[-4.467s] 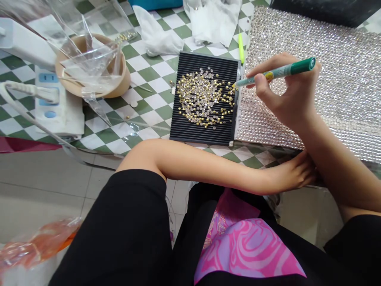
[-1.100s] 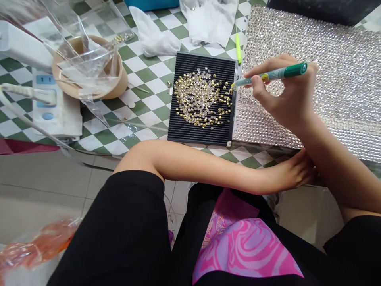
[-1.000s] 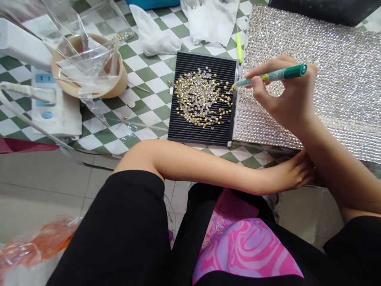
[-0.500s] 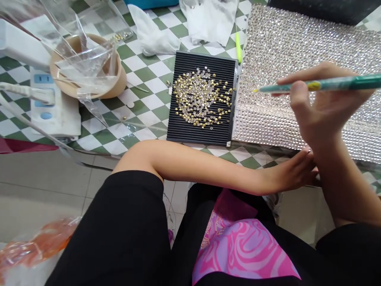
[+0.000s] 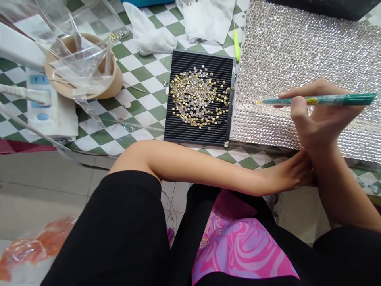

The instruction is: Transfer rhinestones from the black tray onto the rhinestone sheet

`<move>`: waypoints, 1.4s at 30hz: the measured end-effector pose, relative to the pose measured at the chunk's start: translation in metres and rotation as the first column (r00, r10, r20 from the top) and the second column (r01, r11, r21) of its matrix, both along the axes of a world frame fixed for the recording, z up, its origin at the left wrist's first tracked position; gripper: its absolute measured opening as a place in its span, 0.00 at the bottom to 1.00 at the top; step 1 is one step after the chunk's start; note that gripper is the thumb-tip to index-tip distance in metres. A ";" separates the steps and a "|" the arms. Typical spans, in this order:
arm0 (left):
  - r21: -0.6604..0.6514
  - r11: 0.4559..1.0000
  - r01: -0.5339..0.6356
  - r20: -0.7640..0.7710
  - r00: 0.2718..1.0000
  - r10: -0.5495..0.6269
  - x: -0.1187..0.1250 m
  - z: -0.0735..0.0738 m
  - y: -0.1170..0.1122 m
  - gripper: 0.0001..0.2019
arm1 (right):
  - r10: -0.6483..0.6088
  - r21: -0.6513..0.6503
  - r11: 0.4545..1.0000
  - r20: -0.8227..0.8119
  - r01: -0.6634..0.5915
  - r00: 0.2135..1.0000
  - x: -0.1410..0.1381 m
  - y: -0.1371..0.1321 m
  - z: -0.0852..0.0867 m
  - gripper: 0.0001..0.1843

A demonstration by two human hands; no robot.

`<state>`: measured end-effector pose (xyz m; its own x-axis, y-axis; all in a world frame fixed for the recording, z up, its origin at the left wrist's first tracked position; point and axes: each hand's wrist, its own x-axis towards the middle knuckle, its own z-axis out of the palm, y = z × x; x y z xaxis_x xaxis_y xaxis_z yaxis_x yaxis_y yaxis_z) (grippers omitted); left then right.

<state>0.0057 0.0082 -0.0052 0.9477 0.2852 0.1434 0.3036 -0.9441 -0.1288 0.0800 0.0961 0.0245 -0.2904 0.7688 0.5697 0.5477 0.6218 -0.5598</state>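
My right hand (image 5: 318, 119) grips a green pen-shaped tool (image 5: 315, 100) held level, its yellow tip over the rhinestone-covered sheet (image 5: 297, 51). Left of the sheet lies a black ribbed tray (image 5: 181, 127) carrying a heap of gold and clear rhinestones (image 5: 198, 97). My left hand (image 5: 293, 172) rests at the table's front edge under my right wrist, fingers loosely together and holding nothing; my left forearm stretches across in front of the tray.
On the green-and-white checked table (image 5: 149, 75) stand a tan bowl (image 5: 116, 81) with clear plastic film in it, a white power strip (image 5: 44, 115) at the left, white crumpled bags (image 5: 205, 20) at the back and a light green stick (image 5: 236, 41). Orange plastic (image 5: 38, 246) lies on the floor.
My right hand has lifted the pen's tip off the tray's right edge and carried it right, over the rhinestone sheet. My left hand has stayed in place.
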 end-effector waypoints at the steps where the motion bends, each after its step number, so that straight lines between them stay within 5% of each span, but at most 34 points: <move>1: 0.016 1.000 -0.003 -0.004 1.000 0.003 0.000 0.000 -0.001 0.32 | -0.003 0.011 1.000 -0.006 0.003 1.000 0.000 0.000 -0.001 0.07; 7: 0.128 0.991 -0.040 -0.008 0.999 0.041 0.003 -0.007 -0.008 0.32 | 0.016 0.096 0.995 -0.061 -0.011 0.998 0.000 0.005 -0.001 0.07; 11: 0.162 0.985 -0.061 0.057 0.997 0.053 0.003 -0.012 -0.010 0.30 | 0.075 0.055 0.995 0.083 -0.080 0.994 -0.011 0.016 0.007 0.07; 21: 0.181 0.983 -0.040 -0.098 0.993 0.059 -0.003 0.008 -0.006 0.35 | 0.183 0.015 0.981 0.214 -0.191 0.959 -0.047 0.040 0.013 0.07; 31: 0.217 0.976 -0.018 -0.118 0.992 0.044 -0.007 0.012 -0.004 0.34 | 0.255 -0.033 0.966 0.296 -0.257 0.920 -0.074 0.041 0.029 0.09; 42: 0.109 0.994 0.015 -0.174 0.985 0.004 -0.005 0.018 -0.001 0.37 | 0.271 -0.096 0.963 0.278 -0.254 0.922 -0.084 0.037 0.018 0.12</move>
